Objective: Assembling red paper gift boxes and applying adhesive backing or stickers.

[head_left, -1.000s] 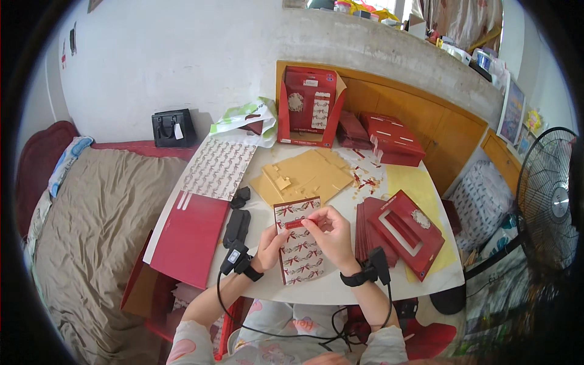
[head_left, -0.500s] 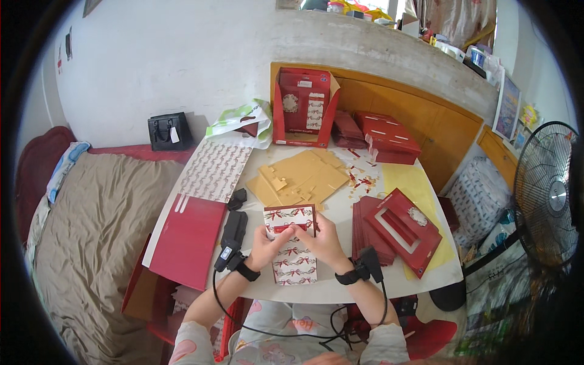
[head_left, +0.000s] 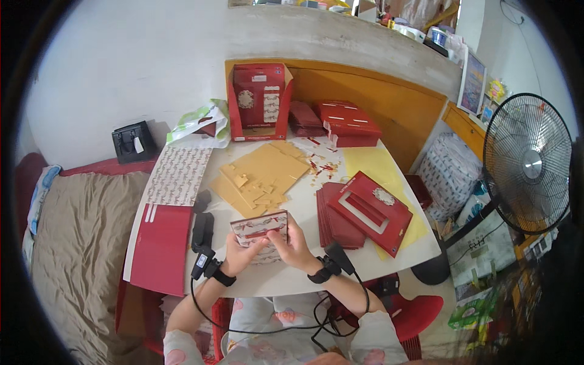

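Between left fingers [head_left: 257, 246] and right fingers [head_left: 294, 232], a patterned card [head_left: 259, 224] is held.

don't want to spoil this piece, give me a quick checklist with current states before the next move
1. Left hand holding the white patterned card piece: ok.
2. Right hand holding it too: ok.
3. Narrow dark-red strip flat on it: cannot tell, thumbs partly cover it.
4. Stack of dark-red cards uncovered: not ok, a red card with a rectangular cut-out overlaps it.
5. Tan cardboard sheets free of scraps: not ok, small tan offcuts lie on them.
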{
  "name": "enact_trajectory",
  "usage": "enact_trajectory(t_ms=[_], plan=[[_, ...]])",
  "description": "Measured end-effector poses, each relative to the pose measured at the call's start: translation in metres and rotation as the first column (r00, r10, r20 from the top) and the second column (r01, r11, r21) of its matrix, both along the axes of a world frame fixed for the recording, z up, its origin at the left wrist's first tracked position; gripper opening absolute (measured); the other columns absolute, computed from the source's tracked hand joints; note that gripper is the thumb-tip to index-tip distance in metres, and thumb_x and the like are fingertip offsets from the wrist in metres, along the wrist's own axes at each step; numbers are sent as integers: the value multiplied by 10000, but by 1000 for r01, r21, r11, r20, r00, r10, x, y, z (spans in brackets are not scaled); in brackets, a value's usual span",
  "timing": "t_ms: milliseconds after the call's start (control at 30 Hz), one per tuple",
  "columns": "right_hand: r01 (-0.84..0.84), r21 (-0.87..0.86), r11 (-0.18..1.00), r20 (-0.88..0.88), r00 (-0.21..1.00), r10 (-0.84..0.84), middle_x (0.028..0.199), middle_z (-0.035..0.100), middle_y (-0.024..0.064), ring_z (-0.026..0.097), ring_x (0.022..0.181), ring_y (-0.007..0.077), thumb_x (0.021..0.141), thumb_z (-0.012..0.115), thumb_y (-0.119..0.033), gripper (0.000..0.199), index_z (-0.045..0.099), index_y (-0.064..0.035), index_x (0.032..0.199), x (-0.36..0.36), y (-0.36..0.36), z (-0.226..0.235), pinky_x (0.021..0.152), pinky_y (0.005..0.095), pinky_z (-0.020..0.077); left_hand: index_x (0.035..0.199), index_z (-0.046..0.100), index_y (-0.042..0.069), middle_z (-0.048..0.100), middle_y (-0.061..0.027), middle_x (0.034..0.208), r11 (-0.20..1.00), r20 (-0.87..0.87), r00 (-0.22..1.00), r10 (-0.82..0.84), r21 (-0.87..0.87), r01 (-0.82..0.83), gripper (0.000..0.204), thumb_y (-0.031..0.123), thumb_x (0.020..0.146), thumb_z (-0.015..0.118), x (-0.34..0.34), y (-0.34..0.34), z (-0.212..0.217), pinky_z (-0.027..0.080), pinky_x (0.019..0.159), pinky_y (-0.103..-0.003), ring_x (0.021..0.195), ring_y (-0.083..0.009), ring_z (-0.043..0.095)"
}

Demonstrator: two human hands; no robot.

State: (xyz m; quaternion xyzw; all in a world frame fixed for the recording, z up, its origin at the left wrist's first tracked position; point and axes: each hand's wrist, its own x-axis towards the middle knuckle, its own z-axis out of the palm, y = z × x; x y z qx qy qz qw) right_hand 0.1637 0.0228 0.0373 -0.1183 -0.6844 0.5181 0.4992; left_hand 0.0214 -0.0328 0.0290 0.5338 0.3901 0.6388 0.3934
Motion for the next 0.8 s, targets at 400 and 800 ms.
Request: enact_trajectory(t_ms=[400, 800], plan=[[-30, 49, 998, 331, 944, 12, 831, 657, 72, 607, 753, 99, 736, 749, -108, 239, 628, 4, 909, 101, -18, 77, 705, 256, 488, 982, 632, -4, 621, -185, 687, 906, -759, 620, -199, 99, 412, 256, 127, 766, 678, 6, -14, 55, 482, 574, -347, 612, -332, 611], [391, 10, 920, 529, 779, -337, 735, 664, 71, 582, 630, 79, 789, 688, -120, 175, 615, 14, 874, 204, -45, 38, 581, 256, 474, 772, 570, -15, 555, -169, 548, 807, -809, 372, -455, -197, 557, 316, 292, 819, 627, 88, 45, 74, 459, 523, -417, 542, -342, 591]])
